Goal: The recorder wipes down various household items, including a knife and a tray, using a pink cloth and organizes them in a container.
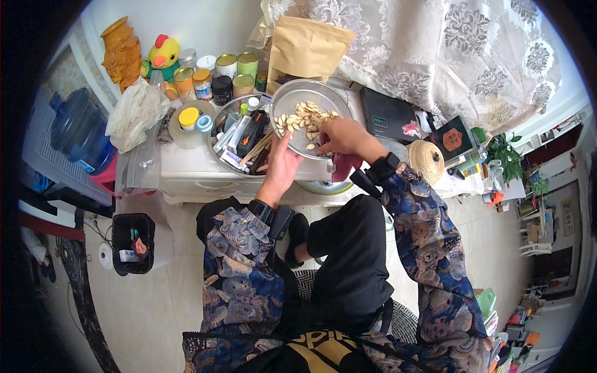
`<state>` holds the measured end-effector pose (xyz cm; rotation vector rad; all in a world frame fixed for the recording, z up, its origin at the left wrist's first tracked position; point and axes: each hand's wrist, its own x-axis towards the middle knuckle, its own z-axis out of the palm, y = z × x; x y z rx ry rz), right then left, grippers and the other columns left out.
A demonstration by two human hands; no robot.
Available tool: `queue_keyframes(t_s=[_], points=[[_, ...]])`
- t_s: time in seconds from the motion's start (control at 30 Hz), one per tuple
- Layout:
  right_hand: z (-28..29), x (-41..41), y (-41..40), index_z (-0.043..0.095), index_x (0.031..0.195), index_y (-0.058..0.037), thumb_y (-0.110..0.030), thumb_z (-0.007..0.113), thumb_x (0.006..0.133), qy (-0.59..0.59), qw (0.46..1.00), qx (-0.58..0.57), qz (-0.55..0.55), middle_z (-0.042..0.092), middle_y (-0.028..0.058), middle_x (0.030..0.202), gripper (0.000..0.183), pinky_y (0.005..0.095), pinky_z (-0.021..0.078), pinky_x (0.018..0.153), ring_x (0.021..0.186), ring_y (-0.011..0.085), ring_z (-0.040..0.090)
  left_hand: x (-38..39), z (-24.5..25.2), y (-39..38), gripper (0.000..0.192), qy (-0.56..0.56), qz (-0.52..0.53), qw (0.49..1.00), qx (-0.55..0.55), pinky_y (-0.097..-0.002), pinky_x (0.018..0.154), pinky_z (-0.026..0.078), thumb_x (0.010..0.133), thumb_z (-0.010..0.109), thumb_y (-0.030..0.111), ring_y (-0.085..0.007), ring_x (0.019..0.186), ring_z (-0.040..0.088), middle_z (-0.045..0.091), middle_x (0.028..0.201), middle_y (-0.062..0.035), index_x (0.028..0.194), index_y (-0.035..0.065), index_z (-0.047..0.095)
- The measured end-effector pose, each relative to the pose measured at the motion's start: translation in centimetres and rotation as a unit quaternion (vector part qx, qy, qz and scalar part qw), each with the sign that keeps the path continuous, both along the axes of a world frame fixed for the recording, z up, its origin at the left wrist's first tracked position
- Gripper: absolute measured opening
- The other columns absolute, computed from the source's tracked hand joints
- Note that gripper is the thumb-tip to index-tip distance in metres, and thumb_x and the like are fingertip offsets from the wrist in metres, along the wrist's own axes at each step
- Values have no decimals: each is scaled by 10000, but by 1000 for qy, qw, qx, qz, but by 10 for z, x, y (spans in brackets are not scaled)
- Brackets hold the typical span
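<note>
A round metal mesh sieve (pixel 291 95) is tipped slightly toward me over the front of the white cabinet. My left hand (pixel 283 163) grips its near rim from below, thumb on the edge. Pale, brown-edged dried slices or seeds (pixel 303 116) lie in a loose heap across the mesh. Over the sieve's right side is my right hand (pixel 347 136), its curled fingertips down among the pieces; whether they pinch one is hidden. A few dark bits show by those fingertips. Below the right hand is a dark pink item (pixel 346 168), partly covered.
Left of the sieve, a round tray (pixel 215 156) holds tubes, sticks and small tools. Several jars and tins (pixel 226 65) stand behind, beside a kraft paper bag (pixel 308 44). A black box (pixel 389 114) and woven lidded basket (pixel 425 162) are rightward. A bin (pixel 133 245) stands on the floor.
</note>
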<state>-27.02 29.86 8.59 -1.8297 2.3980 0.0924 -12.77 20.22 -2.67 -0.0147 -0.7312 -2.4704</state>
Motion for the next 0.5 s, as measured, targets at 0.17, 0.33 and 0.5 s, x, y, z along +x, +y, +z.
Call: queue_keyframes(t_s=[0.17,0.33,0.5], points=[[0,-5,1,698,882,-65,-324,729,747,-33,999,1,-16,691,138,836,294,409,516,722,803,318,662,-2,-2,0,553,10,8,1000,-4,-496,1070,364,995,488,288,-264,1329,392,351,1466,-98,1464,163,223],[13,-15,6,665,902,-73,-279,726,721,-88,995,-52,0,691,130,843,281,414,524,720,809,322,664,1,1,-1,555,12,15,1000,-11,-505,1077,354,997,482,290,-276,1334,385,347,1469,-109,1466,153,217],[23,-8,8,636,881,-16,-166,707,724,-102,990,-90,-26,674,148,779,229,376,512,690,709,297,650,8,6,-1,549,5,19,1000,-11,-517,1087,340,1002,465,296,-290,1344,373,338,1475,-122,1467,143,215]])
